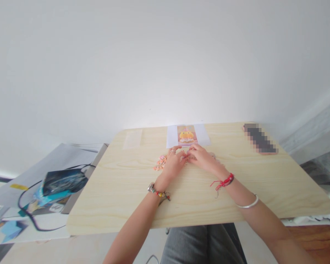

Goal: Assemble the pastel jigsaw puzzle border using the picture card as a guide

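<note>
My left hand (pixel 173 162) and my right hand (pixel 202 156) meet over the middle of the table, fingertips almost touching. Both are closed in a pinch on small puzzle pieces, which the fingers mostly hide. Left of my left hand lies a loose pile of orange and pink puzzle pieces (pixel 160 162). A few pale pieces (pixel 212 154) show partly behind my right hand. Just beyond my fingers lies a white sheet (pixel 172 137) with a printed picture of a yellow figure (pixel 187 135) on a pink ground.
The light wooden table (pixel 121 198) stands against a white wall. A clear plastic sheet (pixel 132 139) lies at its back left, a phone (pixel 260 138) at its back right. Left of the table, a dark bag (pixel 63 182) with a strap rests among other items.
</note>
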Motion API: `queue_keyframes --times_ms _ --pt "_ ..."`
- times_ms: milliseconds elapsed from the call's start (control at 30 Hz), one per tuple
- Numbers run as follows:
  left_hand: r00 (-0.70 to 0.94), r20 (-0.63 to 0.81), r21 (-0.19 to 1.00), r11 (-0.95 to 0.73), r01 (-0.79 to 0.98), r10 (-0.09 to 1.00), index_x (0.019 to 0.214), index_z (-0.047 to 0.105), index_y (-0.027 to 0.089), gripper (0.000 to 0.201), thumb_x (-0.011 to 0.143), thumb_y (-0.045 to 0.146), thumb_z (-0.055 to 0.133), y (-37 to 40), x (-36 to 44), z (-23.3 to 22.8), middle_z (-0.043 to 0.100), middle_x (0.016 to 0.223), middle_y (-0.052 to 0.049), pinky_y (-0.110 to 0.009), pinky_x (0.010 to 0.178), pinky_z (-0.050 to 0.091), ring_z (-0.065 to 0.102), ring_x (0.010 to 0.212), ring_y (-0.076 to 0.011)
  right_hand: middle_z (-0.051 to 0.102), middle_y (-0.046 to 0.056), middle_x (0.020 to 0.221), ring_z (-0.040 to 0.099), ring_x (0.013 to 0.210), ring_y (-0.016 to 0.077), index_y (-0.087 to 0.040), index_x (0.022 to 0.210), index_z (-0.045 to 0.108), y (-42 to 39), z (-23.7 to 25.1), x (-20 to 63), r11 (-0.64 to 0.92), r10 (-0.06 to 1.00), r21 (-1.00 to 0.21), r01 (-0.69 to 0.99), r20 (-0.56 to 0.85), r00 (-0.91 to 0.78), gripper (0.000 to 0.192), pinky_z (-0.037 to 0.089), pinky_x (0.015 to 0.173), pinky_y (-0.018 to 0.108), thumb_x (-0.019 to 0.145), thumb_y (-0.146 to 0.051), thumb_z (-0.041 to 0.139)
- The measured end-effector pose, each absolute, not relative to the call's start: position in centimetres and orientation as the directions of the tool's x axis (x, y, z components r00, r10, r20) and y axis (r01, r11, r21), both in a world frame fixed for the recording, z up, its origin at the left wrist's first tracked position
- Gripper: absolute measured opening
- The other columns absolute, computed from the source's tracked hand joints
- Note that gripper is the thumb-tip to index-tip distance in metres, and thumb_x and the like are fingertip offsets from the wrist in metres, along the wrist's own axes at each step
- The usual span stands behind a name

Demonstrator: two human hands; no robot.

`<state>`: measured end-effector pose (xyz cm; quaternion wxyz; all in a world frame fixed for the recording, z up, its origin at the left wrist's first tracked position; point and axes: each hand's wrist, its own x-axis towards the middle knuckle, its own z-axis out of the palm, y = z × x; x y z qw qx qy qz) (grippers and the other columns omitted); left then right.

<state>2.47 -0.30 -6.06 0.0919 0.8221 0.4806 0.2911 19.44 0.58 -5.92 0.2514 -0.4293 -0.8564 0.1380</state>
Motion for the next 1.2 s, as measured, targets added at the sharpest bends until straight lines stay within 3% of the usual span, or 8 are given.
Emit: queue_keyframes --times_ms 367,767,933,1200 --pt "0.357 0.438 0.412 -0.537 0.736 0.825 0.093 0.063 0.022 0.016 0.077 0.020 0.061 -0.4 2.3 -5.9 0.049 0.115 -0.008 -0.044 0.091 0.044 0.046 0.111 -0.0251 0.049 0.009 0.099 0.050 0.097 0.0211 -0.017 0.083 0.064 0.3 -5.5 19.3 0.598 0.801 -0.446 0.666 0.358 -0.480 0.009 0.045 0.084 0.039 0.079 -0.023 0.059" --pt "0.419 0.612 0.377 -0.713 0.591 0.671 0.088 0.062 0.023 0.011 0.077 0.023 0.062 -2.1 3.6 -2.9 0.043 0.121 -0.007 -0.045 0.089 0.045 0.041 0.114 -0.0253 0.052 0.008 0.103 0.051 0.095 0.0199 -0.020 0.085 0.066 -2.8 -0.9 22.4 0.658 0.743 -0.386 0.646 0.472 -0.475 0.009 0.045 0.084 0.036 0.077 -0.018 0.062" --pt "0.465 0.615 0.347 -0.748 0.566 0.637 0.086 0.061 0.021 0.010 0.077 0.023 0.062 -2.2 6.4 -2.7 0.041 0.121 -0.008 -0.046 0.092 0.043 0.040 0.114 -0.0255 0.052 0.008 0.098 0.052 0.086 0.0191 -0.018 0.076 0.066 -4.6 0.0 24.7 0.576 0.794 -0.360 0.734 0.459 -0.398 0.010 0.045 0.080 0.037 0.080 -0.019 0.057" --pt "0.535 0.503 0.287 -0.715 0.638 0.679 0.084 0.064 0.020 0.011 0.076 0.027 0.062 -1.4 11.3 -4.6 0.044 0.117 -0.010 -0.045 0.092 0.042 0.042 0.110 -0.0274 0.051 0.007 0.094 0.052 0.092 0.0201 -0.020 0.083 0.067 -4.0 -3.7 28.8 0.501 0.848 -0.388 0.774 0.401 -0.347 0.011 0.044 0.083 0.035 0.080 -0.025 0.058"
